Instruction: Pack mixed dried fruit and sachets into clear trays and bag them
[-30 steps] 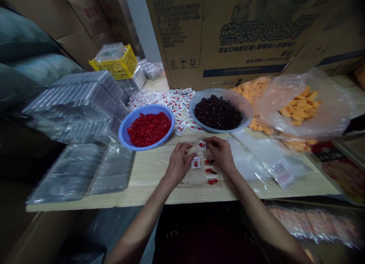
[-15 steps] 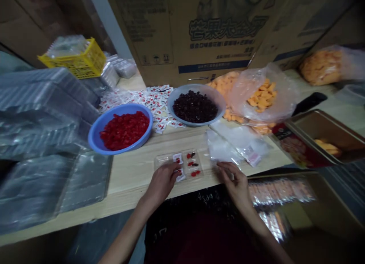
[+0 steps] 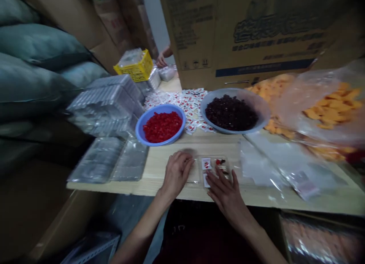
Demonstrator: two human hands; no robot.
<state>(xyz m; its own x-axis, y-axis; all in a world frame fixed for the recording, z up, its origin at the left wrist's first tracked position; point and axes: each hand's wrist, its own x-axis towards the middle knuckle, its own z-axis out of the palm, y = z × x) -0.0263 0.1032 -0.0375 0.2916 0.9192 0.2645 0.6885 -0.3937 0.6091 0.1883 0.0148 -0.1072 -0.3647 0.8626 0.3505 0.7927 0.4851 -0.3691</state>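
A clear plastic tray (image 3: pixel 194 175) lies near the table's front edge. It holds small printed white packets (image 3: pixel 206 163) in its middle, with red and dark pieces (image 3: pixel 219 162) in the right part. My left hand (image 3: pixel 177 172) is at the tray's left edge, its fingers bent and pinched together; what lies between them, if anything, is too small to make out. Over the tray's right side, my right hand (image 3: pixel 228 192) is open, fingers apart, and covers part of the contents.
Behind the tray stand a blue bowl of red pieces (image 3: pixel 139 130) and a pale bowl of dark pieces (image 3: pixel 265 117). Stacked clear trays (image 3: pixel 105 100) rise at left. Plastic bags (image 3: pixel 259 163) and orange pieces (image 3: pixel 332 108) lie right. Another person's hand (image 3: pixel 162 60) shows beyond.
The view has swung left. My right hand has moved from beside the plastic bags onto the tray. My left hand has shifted from the packets to the tray's left edge.
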